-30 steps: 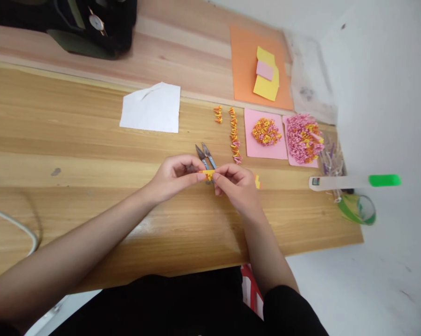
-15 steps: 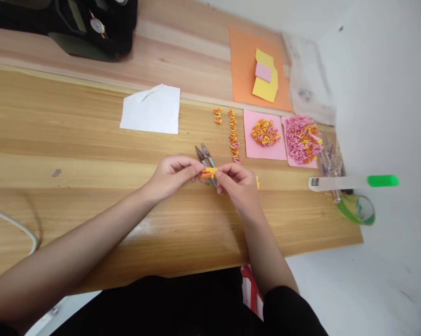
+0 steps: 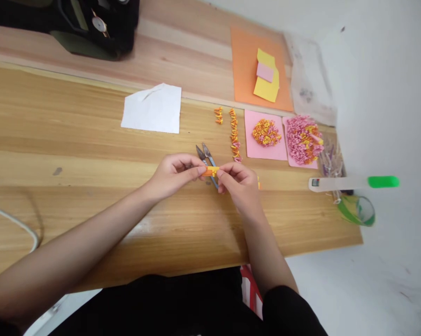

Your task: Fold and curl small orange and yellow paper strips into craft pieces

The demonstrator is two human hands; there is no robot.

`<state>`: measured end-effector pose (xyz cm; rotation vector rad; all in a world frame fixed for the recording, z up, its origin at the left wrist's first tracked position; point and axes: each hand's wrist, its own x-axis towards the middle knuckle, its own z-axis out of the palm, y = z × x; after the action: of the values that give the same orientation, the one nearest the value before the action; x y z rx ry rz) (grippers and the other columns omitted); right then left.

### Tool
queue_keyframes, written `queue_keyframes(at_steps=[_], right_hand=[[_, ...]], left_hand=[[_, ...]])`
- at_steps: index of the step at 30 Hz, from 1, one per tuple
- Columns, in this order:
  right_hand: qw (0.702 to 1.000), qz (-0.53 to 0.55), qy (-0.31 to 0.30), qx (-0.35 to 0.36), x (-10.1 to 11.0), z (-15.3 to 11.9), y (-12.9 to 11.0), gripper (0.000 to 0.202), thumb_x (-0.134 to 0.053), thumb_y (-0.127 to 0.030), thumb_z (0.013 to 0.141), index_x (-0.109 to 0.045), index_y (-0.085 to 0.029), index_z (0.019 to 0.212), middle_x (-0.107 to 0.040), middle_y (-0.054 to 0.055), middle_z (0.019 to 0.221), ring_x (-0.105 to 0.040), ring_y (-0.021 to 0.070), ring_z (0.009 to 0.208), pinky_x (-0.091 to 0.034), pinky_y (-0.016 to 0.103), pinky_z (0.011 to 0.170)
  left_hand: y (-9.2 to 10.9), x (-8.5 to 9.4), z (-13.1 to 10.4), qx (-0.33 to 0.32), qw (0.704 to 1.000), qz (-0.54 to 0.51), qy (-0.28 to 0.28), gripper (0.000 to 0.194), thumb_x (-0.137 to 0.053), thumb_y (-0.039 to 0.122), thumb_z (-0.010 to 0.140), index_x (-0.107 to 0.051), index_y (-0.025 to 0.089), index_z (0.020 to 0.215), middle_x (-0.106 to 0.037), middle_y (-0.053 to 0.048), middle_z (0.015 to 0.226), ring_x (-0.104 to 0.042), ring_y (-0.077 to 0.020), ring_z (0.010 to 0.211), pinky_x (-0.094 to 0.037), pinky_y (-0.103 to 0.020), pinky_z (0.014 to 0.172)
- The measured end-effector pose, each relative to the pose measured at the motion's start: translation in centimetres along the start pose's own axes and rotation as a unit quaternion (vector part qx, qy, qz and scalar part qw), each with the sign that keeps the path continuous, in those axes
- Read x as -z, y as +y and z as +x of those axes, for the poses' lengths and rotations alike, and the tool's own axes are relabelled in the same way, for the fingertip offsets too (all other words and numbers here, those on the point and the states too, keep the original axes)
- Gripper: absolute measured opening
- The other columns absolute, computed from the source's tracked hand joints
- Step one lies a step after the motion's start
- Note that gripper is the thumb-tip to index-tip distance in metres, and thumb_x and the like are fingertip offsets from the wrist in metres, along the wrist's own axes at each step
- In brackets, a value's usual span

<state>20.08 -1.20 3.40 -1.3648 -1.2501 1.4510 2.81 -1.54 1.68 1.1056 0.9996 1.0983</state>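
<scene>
Between my two hands is a small orange-and-yellow paper strip (image 3: 212,171). My left hand (image 3: 175,176) pinches its orange end between thumb and fingertips. At the yellow end, the thumb and fingers of my right hand (image 3: 241,185) are closed on it. Thread snips (image 3: 210,160) lie on the table just below the strip, blades pointing away from me, their handles partly covered by my right hand. A bit of yellow paper (image 3: 258,183) peeks out beside my right hand.
Beyond the hands are a short row (image 3: 218,115) and a longer row (image 3: 234,133) of small curled pieces. Pink sheets (image 3: 251,149) carry piles of pink, orange and yellow bits. White paper (image 3: 154,112) lies left; a green-capped glue bottle (image 3: 350,183) is right.
The strip's orange part showed loose, separate slivers before and now looks flatter and smoother. Both hands keep nearly the same place and grip.
</scene>
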Motion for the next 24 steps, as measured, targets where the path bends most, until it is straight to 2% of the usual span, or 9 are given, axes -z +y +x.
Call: queue_keyframes(at_steps=[7, 15, 24], right_hand=[[1.000, 0.000, -0.011, 0.006, -0.02, -0.11, 0.01, 0.014, -0.067, -0.030, 0.071, -0.062, -0.018, 0.068, -0.056, -0.005, 0.051, -0.048, 0.0070, 0.041, -0.040, 0.021, 0.042], [1.000, 0.005, -0.027, 0.012, -0.03, -0.22, -0.01, 0.013, -0.068, -0.029, 0.072, -0.062, -0.018, 0.069, -0.056, -0.006, 0.051, -0.049, 0.0074, 0.042, -0.040, 0.021, 0.043], [1.000, -0.004, -0.022, 0.006, -0.07, -0.18, -0.13, 0.014, -0.068, -0.030, 0.071, -0.062, -0.018, 0.069, -0.056, -0.005, 0.050, -0.049, 0.0076, 0.042, -0.040, 0.021, 0.043]], left_hand=[[0.09, -0.12, 0.10, 0.010, 1.000, -0.003, 0.022, 0.021, -0.074, 0.035, 0.072, -0.070, 0.014, 0.069, -0.068, -0.001, 0.063, -0.055, -0.0105, 0.057, -0.047, -0.023, 0.059], [0.05, -0.20, 0.05, 0.009, 1.000, -0.008, 0.003, 0.026, -0.079, 0.039, 0.069, -0.071, 0.014, 0.071, -0.072, -0.003, 0.070, -0.064, -0.0135, 0.065, -0.052, -0.026, 0.066], [-0.45, -0.32, 0.02, -0.005, 1.000, -0.001, -0.002, 0.030, -0.080, 0.041, 0.069, -0.069, 0.014, 0.072, -0.070, -0.002, 0.069, -0.062, -0.0120, 0.063, -0.051, -0.025, 0.063]])
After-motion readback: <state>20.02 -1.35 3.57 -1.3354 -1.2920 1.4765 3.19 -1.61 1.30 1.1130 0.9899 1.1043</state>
